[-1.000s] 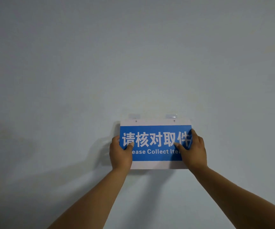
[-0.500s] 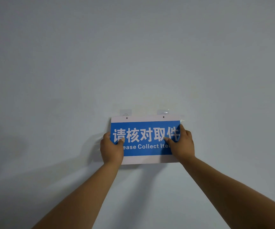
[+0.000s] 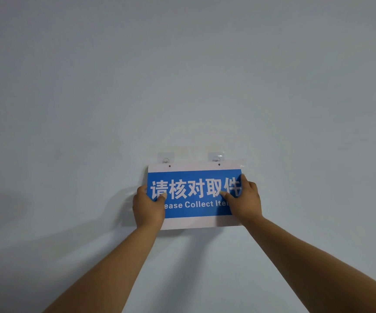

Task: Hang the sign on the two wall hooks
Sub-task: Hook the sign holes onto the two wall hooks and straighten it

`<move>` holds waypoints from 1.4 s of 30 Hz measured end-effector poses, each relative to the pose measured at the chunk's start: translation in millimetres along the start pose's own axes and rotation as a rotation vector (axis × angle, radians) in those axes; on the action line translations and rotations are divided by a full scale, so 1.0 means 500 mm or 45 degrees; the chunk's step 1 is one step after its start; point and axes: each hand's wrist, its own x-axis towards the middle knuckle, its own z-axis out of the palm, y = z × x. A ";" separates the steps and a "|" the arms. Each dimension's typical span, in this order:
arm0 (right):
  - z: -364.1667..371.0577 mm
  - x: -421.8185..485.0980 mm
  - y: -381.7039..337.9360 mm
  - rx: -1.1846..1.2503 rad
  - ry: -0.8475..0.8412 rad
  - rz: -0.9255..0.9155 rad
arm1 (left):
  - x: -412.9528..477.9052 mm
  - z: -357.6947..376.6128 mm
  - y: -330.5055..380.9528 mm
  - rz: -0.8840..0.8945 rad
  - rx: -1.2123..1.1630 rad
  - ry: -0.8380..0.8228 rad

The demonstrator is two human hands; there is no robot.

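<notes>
While both arms reach up, the left hand (image 3: 147,207) and right hand (image 3: 247,201) pinch the blue sign (image 3: 193,195) at nine and three o'clock, thumbs pressed on its face. It sits against the wall (image 3: 182,75), holes just below two clear hooks (image 3: 165,159) at twelve.

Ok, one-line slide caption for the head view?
Both hands, left hand and right hand, hold blue sign just below two wall hooks.
</notes>
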 end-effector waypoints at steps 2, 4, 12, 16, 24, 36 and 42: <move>0.001 -0.004 0.001 0.002 -0.006 0.002 | -0.004 -0.004 -0.002 0.000 -0.002 0.000; 0.003 -0.009 0.004 -0.010 -0.009 -0.003 | -0.009 -0.008 -0.005 -0.002 -0.011 0.004; 0.010 0.003 -0.015 0.009 0.000 -0.029 | 0.003 -0.017 0.010 0.041 -0.031 0.031; 0.005 0.008 -0.024 0.022 0.034 -0.078 | 0.016 -0.019 0.021 0.068 -0.043 0.052; 0.005 0.013 -0.034 -0.021 0.006 -0.043 | 0.013 -0.015 0.022 0.025 -0.005 0.032; -0.017 0.011 -0.035 -0.025 -0.043 0.000 | 0.005 -0.012 0.023 0.024 0.024 0.009; -0.031 0.023 -0.055 -0.043 -0.070 0.028 | 0.013 -0.015 0.046 0.031 0.072 0.005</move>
